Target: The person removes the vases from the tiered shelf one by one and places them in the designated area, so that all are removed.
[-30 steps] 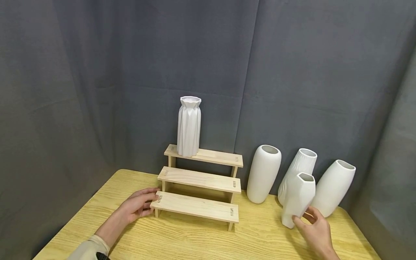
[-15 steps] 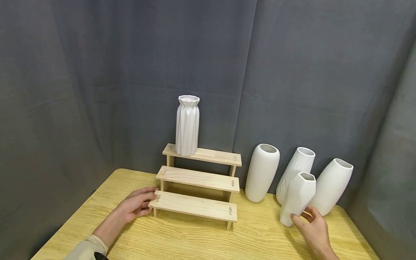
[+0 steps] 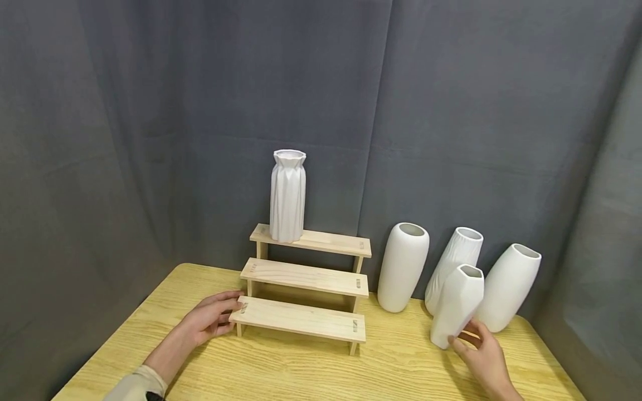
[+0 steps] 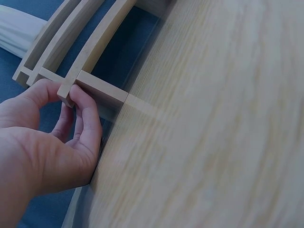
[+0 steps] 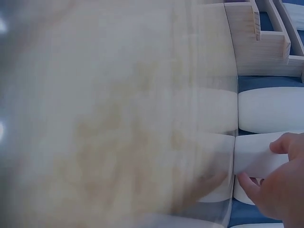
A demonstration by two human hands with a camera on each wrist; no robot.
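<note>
My left hand (image 3: 210,320) pinches the left end of the lowest step of a three-tier wooden stand (image 3: 301,320). Thumb and fingers of that hand (image 4: 47,147) meet around the board's end in the left wrist view. On the top step, toward its left end, stands a white pleated vase (image 3: 288,200). At the right, my right hand (image 3: 484,356) grips a white faceted vase (image 3: 456,306) low on its body, thumb on the near side. In the right wrist view, the same vase (image 5: 251,154) lies between thumb and fingers, its base at the tabletop.
Behind the faceted vase are a ribbed white vase (image 3: 463,250), partly hidden, and a smooth white vase (image 3: 509,289) to its right. Another smooth white vase (image 3: 403,267) stands just right of the stand. A grey curtain (image 3: 321,83) hangs behind the wooden table (image 3: 281,373).
The view has shifted slightly. Both hands keep their grips, and the faceted vase has barely moved.
</note>
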